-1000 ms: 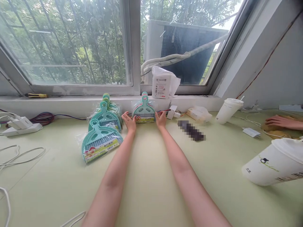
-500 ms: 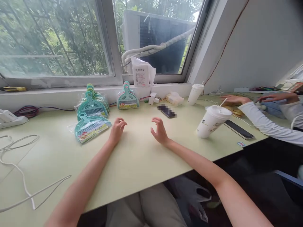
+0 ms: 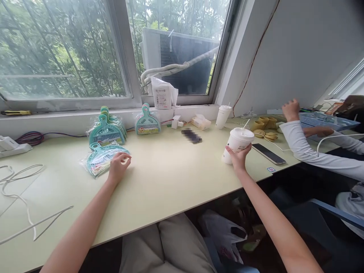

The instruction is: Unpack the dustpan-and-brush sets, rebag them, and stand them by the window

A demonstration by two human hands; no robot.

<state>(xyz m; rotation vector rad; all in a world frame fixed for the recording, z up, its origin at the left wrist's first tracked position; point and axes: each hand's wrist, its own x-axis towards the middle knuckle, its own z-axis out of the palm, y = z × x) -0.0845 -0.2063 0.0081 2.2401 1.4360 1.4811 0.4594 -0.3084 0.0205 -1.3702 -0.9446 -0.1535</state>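
Observation:
My right hand [image 3: 240,156] is wrapped around the side of a white lidded drink cup [image 3: 232,141] with a straw, which stands on the table. My left hand [image 3: 119,166] rests by the right edge of the nearest dustpan-and-brush set [image 3: 99,163], a turquoise one in clear plastic. Its fingers are loosely curled with a gap to the thumb, and nothing shows in them. Behind lie more wrapped dustpan sets [image 3: 105,131] in a stack, and another set [image 3: 148,123] leans by the window ledge.
A phone [image 3: 269,153] lies right of the cup, and a blurred-out phone [image 3: 191,135] lies farther back. A second cup [image 3: 223,116] and a tissue pack [image 3: 200,122] stand near the wall. White cables [image 3: 27,204] spread at left. A co-worker's white sleeve [image 3: 303,146] is at right.
My right hand has moved right and taken hold of the near cup. My left hand has shifted left toward the front dustpan set. The co-worker's hand has risen off the table.

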